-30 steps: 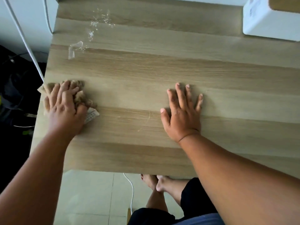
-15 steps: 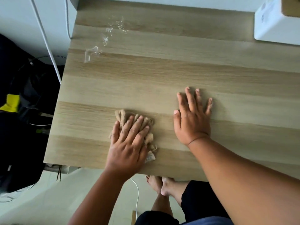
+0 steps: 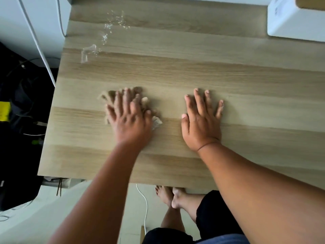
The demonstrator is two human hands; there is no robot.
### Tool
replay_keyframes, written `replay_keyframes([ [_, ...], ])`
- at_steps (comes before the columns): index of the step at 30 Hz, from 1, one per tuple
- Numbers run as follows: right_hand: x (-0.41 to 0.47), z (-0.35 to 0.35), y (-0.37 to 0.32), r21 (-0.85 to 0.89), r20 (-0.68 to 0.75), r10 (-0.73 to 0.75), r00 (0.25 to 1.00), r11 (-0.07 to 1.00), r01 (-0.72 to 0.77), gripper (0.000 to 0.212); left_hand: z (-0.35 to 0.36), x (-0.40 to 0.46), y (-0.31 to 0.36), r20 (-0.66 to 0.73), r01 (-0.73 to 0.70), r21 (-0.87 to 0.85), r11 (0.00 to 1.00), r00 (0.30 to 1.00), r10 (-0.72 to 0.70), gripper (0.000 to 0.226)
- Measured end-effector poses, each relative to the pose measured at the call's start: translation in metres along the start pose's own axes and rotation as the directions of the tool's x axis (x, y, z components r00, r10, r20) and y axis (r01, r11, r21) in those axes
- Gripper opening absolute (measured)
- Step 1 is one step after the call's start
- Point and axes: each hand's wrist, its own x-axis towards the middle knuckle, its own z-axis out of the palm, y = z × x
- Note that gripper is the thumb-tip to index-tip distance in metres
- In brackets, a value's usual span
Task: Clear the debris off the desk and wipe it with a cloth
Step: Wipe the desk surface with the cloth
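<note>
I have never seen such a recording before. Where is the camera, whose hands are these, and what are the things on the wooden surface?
There is no machine here. A person wears one camera on the head, and it looks forward and down, so you see their own arms, and their bare feet below the desk edge.

The left hand presses flat on a crumpled beige cloth and is blurred, so it is probably wiping. The right hand lies flat and open on the wooden desk and holds nothing.

Near the far left corner there are water droplets and a small clear scrap, possibly plastic film. A white box stands at the far right corner. White cables hang beside the left edge of the desk.
</note>
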Motion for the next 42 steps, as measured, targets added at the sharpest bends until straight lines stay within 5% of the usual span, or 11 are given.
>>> replay_keyframes([
  [5,-0.001,-0.001,0.001,-0.004,0.003,-0.010,1.000,1.000,0.010,0.062,0.013,-0.041,0.025,-0.065,-0.351,0.015,0.936,0.934,0.351,0.056],
  [9,-0.002,-0.002,0.000,-0.010,0.019,-0.001,1.000,1.000,0.001,0.062,0.001,-0.071,-0.027,-0.051,-0.455,0.050,0.889,0.888,0.457,0.058],
  [17,-0.004,0.002,0.000,-0.011,0.027,0.000,1.000,1.000,0.000,0.066,-0.032,-0.044,-0.093,-0.095,-0.051,0.013,0.999,0.994,0.052,0.064],
  [20,-0.005,0.001,-0.001,-0.006,0.020,-0.003,1.000,1.000,0.003,0.067,-0.033,-0.017,-0.074,-0.057,0.151,-0.035,0.988,0.987,-0.153,0.073],
  [23,-0.003,-0.001,-0.001,-0.006,0.037,-0.003,0.999,1.000,0.003,0.068,-0.029,0.012,-0.055,-0.042,0.211,-0.040,0.977,0.976,-0.212,0.078],
  [31,-0.001,-0.006,-0.002,0.017,0.040,-0.011,0.999,1.000,0.010,0.070,-0.026,0.054,-0.032,-0.031,0.005,-0.028,1.000,1.000,-0.006,0.073],
  [42,-0.002,-0.009,0.000,0.096,0.036,0.000,0.999,0.995,-0.003,0.069,-0.005,-0.070,-0.034,-0.135,-0.348,0.006,0.938,0.929,0.345,0.060],
])
